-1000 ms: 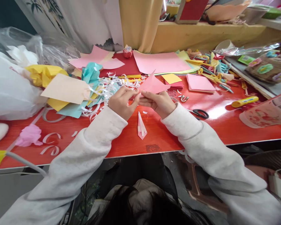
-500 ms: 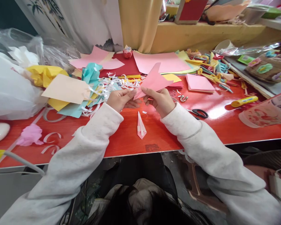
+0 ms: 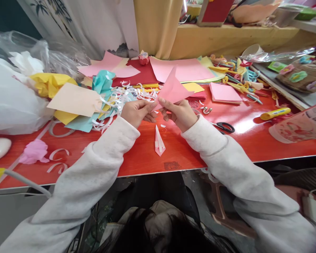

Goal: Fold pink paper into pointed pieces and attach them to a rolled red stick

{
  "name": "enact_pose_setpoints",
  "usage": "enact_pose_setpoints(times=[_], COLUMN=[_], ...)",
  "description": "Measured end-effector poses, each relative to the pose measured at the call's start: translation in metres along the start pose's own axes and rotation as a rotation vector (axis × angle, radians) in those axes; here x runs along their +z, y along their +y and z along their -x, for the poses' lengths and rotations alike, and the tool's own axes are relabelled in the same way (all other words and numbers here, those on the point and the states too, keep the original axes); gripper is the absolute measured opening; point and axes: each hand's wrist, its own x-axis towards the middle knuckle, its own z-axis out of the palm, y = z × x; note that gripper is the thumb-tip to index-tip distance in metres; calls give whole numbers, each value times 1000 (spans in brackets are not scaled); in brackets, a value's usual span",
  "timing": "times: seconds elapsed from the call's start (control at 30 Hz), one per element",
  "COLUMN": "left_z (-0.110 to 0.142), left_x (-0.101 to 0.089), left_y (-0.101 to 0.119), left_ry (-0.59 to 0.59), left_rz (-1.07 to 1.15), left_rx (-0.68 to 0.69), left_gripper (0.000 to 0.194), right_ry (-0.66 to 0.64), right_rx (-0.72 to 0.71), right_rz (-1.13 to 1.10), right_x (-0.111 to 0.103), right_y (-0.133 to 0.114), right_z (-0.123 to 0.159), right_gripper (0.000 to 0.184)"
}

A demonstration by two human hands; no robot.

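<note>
Step in hand looks like shaping a fold in a thin pink paper sheet, bent to a point [image 3: 175, 88]; prob. mid-crease, judging by thumbs set close together at its near edge. Next move seems to call for a steady pinch w/ one hand & firm, even thumb pressure along the fold w/ the other, corners lined up first.

Paper is up off the glossy red tabletop [image 3: 139, 156], its tip aimed far, another corner out to the right. Left hand [image 3: 140, 112]: thumb & index pinched on the near left corner, other fingers loosely curled. Right hand [image 3: 179, 113]: thumb on top just right of that, the rest bent under, gap nearly nil. Undersides hidden, so can't tell exactly how the fingers back the sheet.

Near side, btwn forearms: a slim pale-pink folded paper piece [image 3: 159, 144], untouched.
</note>
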Motion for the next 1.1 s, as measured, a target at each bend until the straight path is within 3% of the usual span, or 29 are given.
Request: enact_pose_setpoints(times=[0.3, 0.53, 0.83, 1.0, 1.1], left_z=[1, 1, 3, 0, 0], left_x=[2, 4, 4, 1, -1], left_y=[-4, -6, -10, -2, 3], left_ry=[3, 38, 171, 56, -13], left_rz=[-63, -6, -189, 32, 55], left_rx=[42, 105, 164, -30, -98], left_gripper=[33, 19, 18, 27, 26], right_ry=[99, 216, 249, 239, 196], right_rx=[-47, -53, 14, 3, -18], right_rz=[52, 27, -20, 10, 0], right_x=[3, 0, 10, 10, 11], right_y=[3, 4, 2, -2, -4], right_z=[1, -2, 1, 2, 4], right_gripper=[28, 25, 23, 20, 19])
